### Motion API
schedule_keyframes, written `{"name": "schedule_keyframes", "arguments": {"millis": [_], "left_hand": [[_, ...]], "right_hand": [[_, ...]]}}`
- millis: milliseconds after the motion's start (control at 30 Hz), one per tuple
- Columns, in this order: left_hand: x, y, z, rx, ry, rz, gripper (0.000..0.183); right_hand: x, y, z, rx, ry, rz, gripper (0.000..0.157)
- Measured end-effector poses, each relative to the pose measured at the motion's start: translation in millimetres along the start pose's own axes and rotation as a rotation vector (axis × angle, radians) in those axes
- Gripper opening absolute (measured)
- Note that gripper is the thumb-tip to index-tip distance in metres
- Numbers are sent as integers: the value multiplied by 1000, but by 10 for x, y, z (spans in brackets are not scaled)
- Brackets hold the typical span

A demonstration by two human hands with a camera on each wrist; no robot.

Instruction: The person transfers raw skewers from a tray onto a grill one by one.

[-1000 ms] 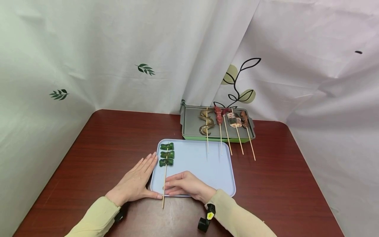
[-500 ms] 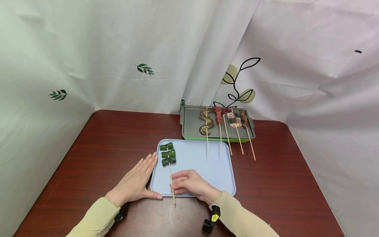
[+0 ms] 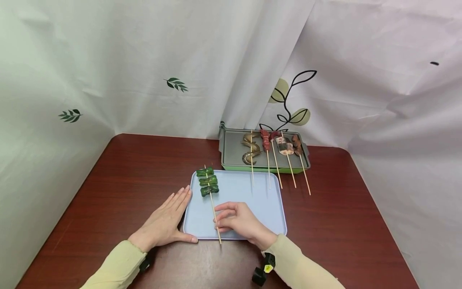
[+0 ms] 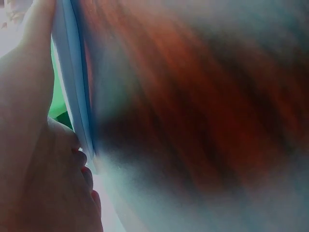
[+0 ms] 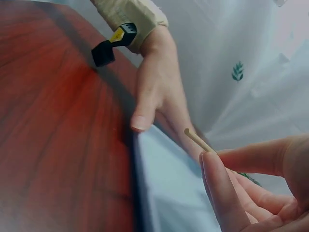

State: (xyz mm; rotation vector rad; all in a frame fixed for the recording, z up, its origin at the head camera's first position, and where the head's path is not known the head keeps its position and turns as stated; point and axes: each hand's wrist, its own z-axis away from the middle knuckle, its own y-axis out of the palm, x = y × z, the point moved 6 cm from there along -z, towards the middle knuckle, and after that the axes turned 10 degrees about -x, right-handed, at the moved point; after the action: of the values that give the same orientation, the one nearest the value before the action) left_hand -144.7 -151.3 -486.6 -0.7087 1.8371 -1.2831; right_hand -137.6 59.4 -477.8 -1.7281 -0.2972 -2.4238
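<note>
My right hand (image 3: 240, 221) pinches the lower part of a wooden stick in a green pepper skewer (image 3: 208, 181). Three dark green pepper pieces sit near its far end, over the left part of a pale blue tray (image 3: 252, 200). In the right wrist view, thumb and fingertips hold the stick (image 5: 199, 140) just short of its blunt end. My left hand (image 3: 162, 220) lies along the tray's left edge with straight fingers, thumb at the front-left corner. The left wrist view shows that hand (image 4: 43, 145) against the tray's blue rim (image 4: 72, 63).
Behind the tray stands a grey grill pan (image 3: 232, 148) with a green base. Across it lie a prawn skewer (image 3: 251, 147), red meat skewers (image 3: 266, 140), a fish skewer (image 3: 284, 146) and a brown meat skewer (image 3: 297, 144), their sticks overhanging the front. A white curtain (image 3: 144, 68) hangs behind the table.
My right hand has moved the pepper skewer rightward and slightly away from me, and the stick now slants the other way. My left hand has stayed at the tray's edge.
</note>
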Motion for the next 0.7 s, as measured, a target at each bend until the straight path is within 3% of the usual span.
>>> {"name": "schedule_keyframes", "arguments": {"millis": [333, 700], "left_hand": [[3, 5, 11, -7, 2, -9, 136], [-13, -7, -7, -5, 17, -9, 136]], "right_hand": [[434, -205, 23, -8, -125, 56, 44], [972, -535, -138, -104, -200, 72, 43]]}}
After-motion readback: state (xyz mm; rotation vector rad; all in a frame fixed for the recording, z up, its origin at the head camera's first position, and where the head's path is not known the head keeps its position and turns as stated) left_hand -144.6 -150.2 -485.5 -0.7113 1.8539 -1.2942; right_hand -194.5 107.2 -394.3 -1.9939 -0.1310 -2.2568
